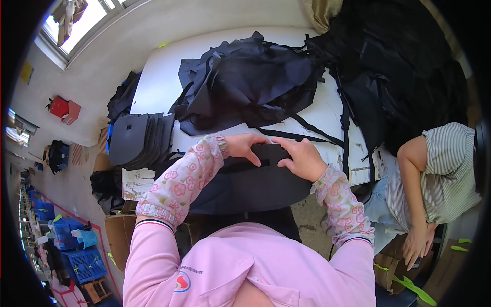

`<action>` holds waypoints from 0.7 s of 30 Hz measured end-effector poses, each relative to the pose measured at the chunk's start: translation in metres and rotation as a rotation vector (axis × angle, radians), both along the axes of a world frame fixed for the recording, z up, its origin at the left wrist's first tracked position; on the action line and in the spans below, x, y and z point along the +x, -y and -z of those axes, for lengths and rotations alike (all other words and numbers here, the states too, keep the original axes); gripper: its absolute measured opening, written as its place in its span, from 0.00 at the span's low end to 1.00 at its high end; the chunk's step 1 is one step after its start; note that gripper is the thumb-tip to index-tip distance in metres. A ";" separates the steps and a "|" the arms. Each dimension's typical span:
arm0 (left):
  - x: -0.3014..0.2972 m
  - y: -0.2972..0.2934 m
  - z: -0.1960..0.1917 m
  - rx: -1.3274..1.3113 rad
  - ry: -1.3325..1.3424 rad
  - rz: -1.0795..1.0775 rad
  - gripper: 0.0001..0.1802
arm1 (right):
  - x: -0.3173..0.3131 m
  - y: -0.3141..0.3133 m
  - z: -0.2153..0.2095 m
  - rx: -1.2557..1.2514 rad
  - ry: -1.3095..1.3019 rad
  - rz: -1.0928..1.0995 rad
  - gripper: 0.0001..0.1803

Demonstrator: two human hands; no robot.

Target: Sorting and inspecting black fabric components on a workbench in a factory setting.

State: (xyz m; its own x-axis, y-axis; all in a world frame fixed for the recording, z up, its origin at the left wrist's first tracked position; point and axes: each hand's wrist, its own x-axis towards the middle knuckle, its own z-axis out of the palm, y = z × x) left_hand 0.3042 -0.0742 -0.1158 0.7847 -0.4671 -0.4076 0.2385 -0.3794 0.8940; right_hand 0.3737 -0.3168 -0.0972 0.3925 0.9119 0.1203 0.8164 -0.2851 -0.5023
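A black panel (266, 187) with rounded corners spans the near edge of the table, in front of my body. It has a small rectangular slot near its far edge. My left hand (244, 147) pinches that far edge to the left of the slot, with the thumb bent down onto the face. On the other side of the slot, my right hand (304, 159) grips the same edge, thumb and forefinger bent over it. Dark cloth seems to lie under the panel on the left, but I cannot tell whether they are joined. Fingers behind the panel are hidden.
Beyond my hands, a heap of black fabric (245, 82) with straps covers much of the white table (158, 66). Several slotted dark panels (134, 139) stand stacked at left. More black material (399, 61) is piled at right, near a seated person in a striped shirt (450, 163).
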 end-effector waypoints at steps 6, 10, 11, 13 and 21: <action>-0.001 0.006 0.005 -0.077 -0.018 0.032 0.39 | -0.014 0.006 0.000 -0.013 0.103 0.071 0.33; -0.004 0.006 0.010 -0.160 -0.056 0.029 0.39 | -0.025 0.004 -0.005 -0.080 0.156 0.124 0.31; -0.003 0.004 0.012 -0.151 -0.026 0.040 0.39 | -0.027 0.003 -0.004 -0.079 0.158 0.123 0.31; -0.004 0.000 0.018 -0.141 0.006 0.046 0.39 | -0.031 -0.001 -0.002 -0.107 0.215 0.143 0.31; -0.069 0.057 0.002 0.543 0.802 0.095 0.39 | 0.022 0.007 0.051 -0.078 0.151 0.179 0.30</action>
